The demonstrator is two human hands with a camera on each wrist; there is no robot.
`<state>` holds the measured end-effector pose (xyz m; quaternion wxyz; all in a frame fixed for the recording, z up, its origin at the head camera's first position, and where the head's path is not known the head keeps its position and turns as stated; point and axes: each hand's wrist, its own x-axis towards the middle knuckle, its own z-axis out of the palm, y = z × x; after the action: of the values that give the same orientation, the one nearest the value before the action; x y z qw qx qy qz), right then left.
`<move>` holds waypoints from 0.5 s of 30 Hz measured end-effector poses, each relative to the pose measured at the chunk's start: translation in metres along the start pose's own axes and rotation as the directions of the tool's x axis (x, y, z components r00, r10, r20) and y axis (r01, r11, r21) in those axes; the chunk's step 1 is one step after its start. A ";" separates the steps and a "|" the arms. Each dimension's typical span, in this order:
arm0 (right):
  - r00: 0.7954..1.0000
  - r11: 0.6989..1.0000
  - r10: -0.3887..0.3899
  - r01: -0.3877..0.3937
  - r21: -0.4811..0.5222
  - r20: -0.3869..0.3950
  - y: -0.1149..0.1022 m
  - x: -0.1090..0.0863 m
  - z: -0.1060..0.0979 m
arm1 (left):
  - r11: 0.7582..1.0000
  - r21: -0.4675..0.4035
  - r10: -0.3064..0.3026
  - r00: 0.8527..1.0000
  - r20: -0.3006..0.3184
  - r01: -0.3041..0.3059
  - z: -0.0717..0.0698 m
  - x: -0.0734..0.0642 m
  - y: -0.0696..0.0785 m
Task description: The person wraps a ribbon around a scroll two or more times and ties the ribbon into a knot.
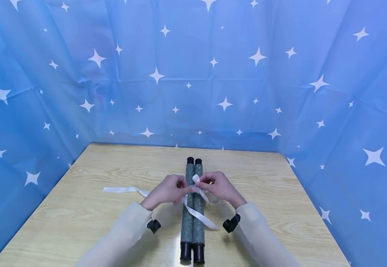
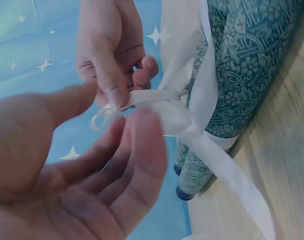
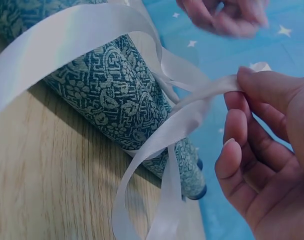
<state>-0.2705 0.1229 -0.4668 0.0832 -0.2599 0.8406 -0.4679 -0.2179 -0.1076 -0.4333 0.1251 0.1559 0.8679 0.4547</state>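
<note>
A scroll rolled from both ends into two parallel rolls, covered in green patterned brocade with black end knobs, lies lengthwise before me. White ribbon passes around it, crossing on top, with loose tails hanging over the side. My right hand pinches a folded loop of this ribbon between thumb and forefinger, just above the rolls. Close beside it, my left hand hovers at the crossing with fingers bent and thumb apart; I see no ribbon gripped in it. Its fingertips are blurred.
The wooden table carries a ribbon tail stretched out to the left. A blue curtain with white stars surrounds the back and sides. Black wrist cameras sit at both white sleeves.
</note>
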 end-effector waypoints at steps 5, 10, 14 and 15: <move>0.999 0.999 -0.035 0.035 -0.034 -0.007 -0.002 0.002 0.000 | 0.998 -0.041 0.037 0.984 -0.174 -0.045 0.005 0.014 -0.002; 0.999 0.998 -0.049 0.048 -0.043 -0.004 -0.005 0.001 0.000 | 0.991 -0.107 0.053 0.974 -0.220 -0.078 0.015 0.021 0.000; 0.999 0.997 -0.048 0.048 -0.066 -0.005 -0.008 0.000 0.001 | 0.984 -0.146 0.065 0.966 -0.250 -0.104 0.021 0.023 0.000; 0.999 0.996 -0.049 0.048 -0.073 -0.006 -0.008 0.000 0.001 | 0.982 -0.155 0.069 0.963 -0.259 -0.112 0.022 0.024 0.000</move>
<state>-0.2669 0.1189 -0.4603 0.0591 -0.2814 0.8508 -0.4399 -0.2320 -0.0825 -0.4472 0.0053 0.1251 0.8271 0.5479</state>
